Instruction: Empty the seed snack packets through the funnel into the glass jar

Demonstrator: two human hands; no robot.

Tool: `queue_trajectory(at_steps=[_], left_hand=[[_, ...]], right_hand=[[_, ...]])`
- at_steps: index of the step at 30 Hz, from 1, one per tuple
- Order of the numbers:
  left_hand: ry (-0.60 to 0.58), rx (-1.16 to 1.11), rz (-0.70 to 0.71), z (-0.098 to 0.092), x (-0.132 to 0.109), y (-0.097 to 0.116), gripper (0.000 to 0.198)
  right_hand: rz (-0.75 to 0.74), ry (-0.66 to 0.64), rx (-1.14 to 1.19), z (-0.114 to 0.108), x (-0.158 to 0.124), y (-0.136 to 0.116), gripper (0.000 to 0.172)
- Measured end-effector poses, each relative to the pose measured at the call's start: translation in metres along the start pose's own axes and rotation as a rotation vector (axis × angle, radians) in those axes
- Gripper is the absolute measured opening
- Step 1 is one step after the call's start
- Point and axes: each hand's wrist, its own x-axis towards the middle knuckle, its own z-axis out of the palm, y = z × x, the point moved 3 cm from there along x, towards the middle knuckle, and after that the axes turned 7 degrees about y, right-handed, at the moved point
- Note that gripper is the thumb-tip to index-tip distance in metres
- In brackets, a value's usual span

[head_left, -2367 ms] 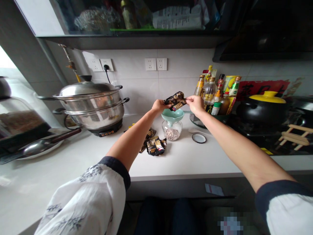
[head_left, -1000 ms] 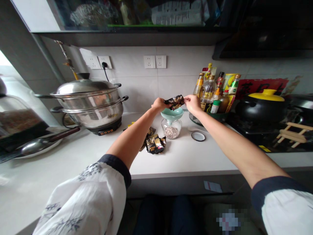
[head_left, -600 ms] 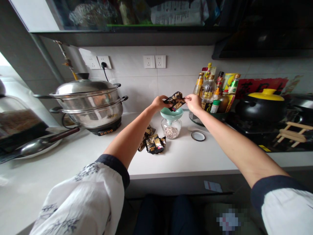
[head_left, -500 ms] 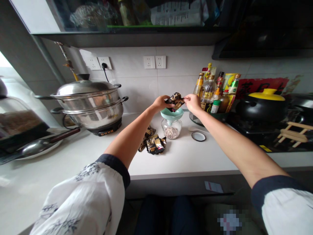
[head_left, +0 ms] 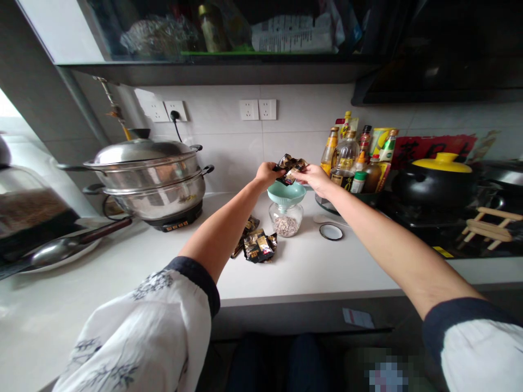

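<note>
Between my two hands is a crumpled black-and-gold foil packet (head_left: 291, 166), held over a mint-green funnel (head_left: 286, 194). My left hand (head_left: 268, 173) is closed on the packet's left side, and my right hand (head_left: 314, 178) pinches its right side. The funnel sits in the mouth of a clear glass jar (head_left: 297, 213). Pale, greyish small pieces (head_left: 286, 226) lie in the jar's lower part. More black-and-gold packets (head_left: 260, 246) rest on the counter, left of and nearer than the jar. A round dark-rimmed lid (head_left: 330, 232) lies flat to the jar's right.
A steel steamer pot (head_left: 151, 169) stands at left, beside a ladle (head_left: 57, 247) on a plate. Bottles and condiments (head_left: 347, 155) crowd the back right. A black pot with a yellow lid (head_left: 437, 182) and a small wooden stool-shaped rack (head_left: 490, 228) sit at the stove.
My right hand has shifted left and closer to the packet, its fingers now over the packet's right part. The view has tilted slightly upward.
</note>
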Motion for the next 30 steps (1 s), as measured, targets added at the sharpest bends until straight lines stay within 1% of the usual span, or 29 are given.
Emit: queue_trajectory(at_steps=[2,4,6,9,11,14,17,18,20,22,24,26,28,30], left_hand=[[0.022,0.103,0.047,0.000,-0.002,0.006,0.019],[0.035,0.197,0.082,0.001,-0.004,0.012,0.019],[0.031,0.268,0.103,0.002,-0.006,0.014,0.020],[0.024,0.336,0.125,0.003,-0.007,0.015,0.019],[0.023,0.345,0.131,0.003,-0.008,0.014,0.020],[0.049,0.282,0.129,0.001,-0.008,0.011,0.022],[0.072,0.089,0.086,-0.003,-0.008,0.007,0.028],[0.057,0.008,0.047,-0.003,-0.009,0.006,0.032],[-0.019,-0.130,-0.054,0.000,-0.012,0.005,0.038],[-0.105,-0.204,-0.126,0.004,-0.016,0.005,0.037],[-0.129,-0.225,-0.149,0.006,-0.018,0.007,0.033],[-0.092,-0.204,-0.147,0.006,-0.019,0.007,0.028],[-0.056,-0.160,-0.134,0.005,-0.018,0.006,0.022],[-0.051,-0.123,-0.108,0.005,-0.016,0.004,0.018]], right_hand=[[-0.031,-0.013,-0.042,0.004,0.001,0.003,0.033],[-0.072,0.050,-0.145,0.004,0.001,0.004,0.033],[-0.103,0.118,-0.308,0.003,0.001,0.002,0.030],[-0.118,0.167,-0.524,0.003,-0.004,-0.004,0.024],[-0.123,0.172,-0.562,0.005,-0.007,-0.007,0.023],[-0.114,0.162,-0.477,0.006,-0.009,-0.007,0.021],[-0.078,0.205,-0.309,0.005,-0.005,-0.001,0.017],[-0.054,0.228,-0.227,0.005,-0.003,0.001,0.014],[0.015,0.253,-0.025,0.005,0.001,0.005,0.009],[0.095,0.238,0.164,0.006,0.002,0.006,0.011],[0.147,0.195,0.276,0.007,0.002,0.004,0.017],[0.168,0.145,0.322,0.007,0.000,0.001,0.021],[0.169,0.120,0.322,0.004,-0.001,0.000,0.023],[0.156,0.130,0.278,0.001,-0.002,0.000,0.024]])
